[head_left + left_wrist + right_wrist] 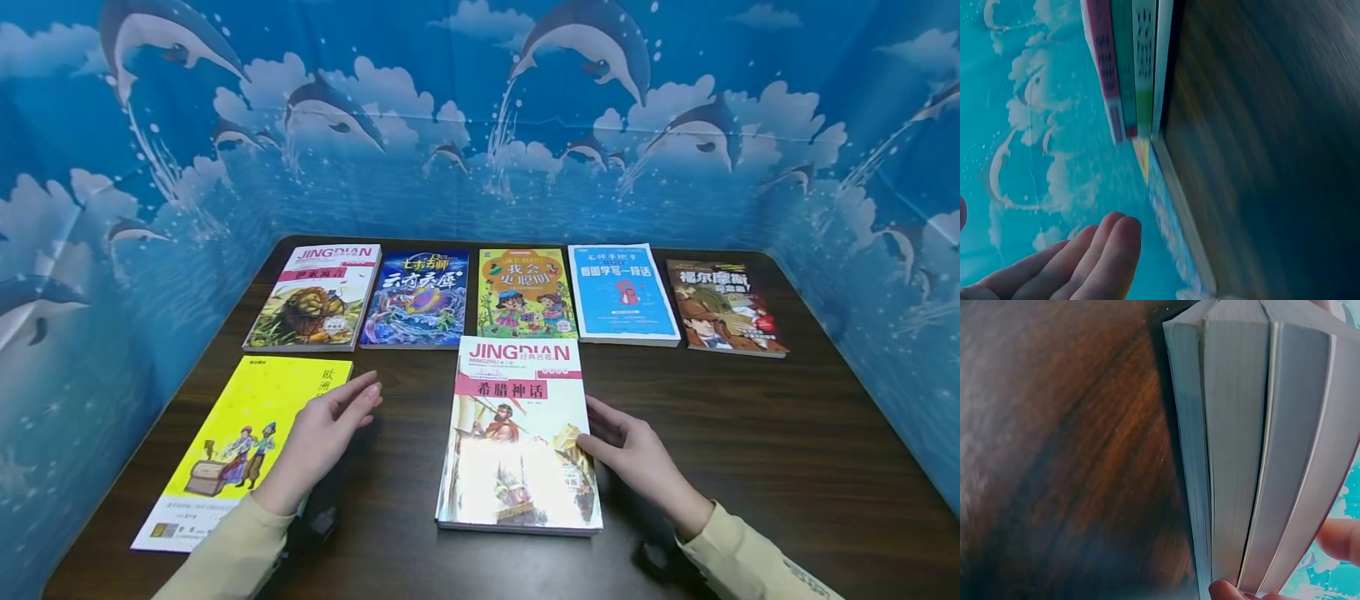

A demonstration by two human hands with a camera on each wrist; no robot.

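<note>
A stack of several books (517, 433) lies flat on the table, the top one white with a pink title band. At its right side is my right hand (637, 458), thumb over the cover's edge and fingers against the page edges (1235, 456) of the stack. My left hand (322, 442) is apart from the stack, fingers extended and holding nothing. It hovers over the right part of a yellow book (225, 442) and hides some of its cover. The stack's spines (1125, 69) show in the left wrist view, clear of the left fingertips (1124, 234).
Along the back lie a lion-cover book (315, 300), a blue-purple book (416, 300), a yellow-orange book (527, 292), a light blue book (625, 292) and a dark detective-style book (727, 308). The dark wood table (810, 467) stands before a dolphin-print cloth (420, 192).
</note>
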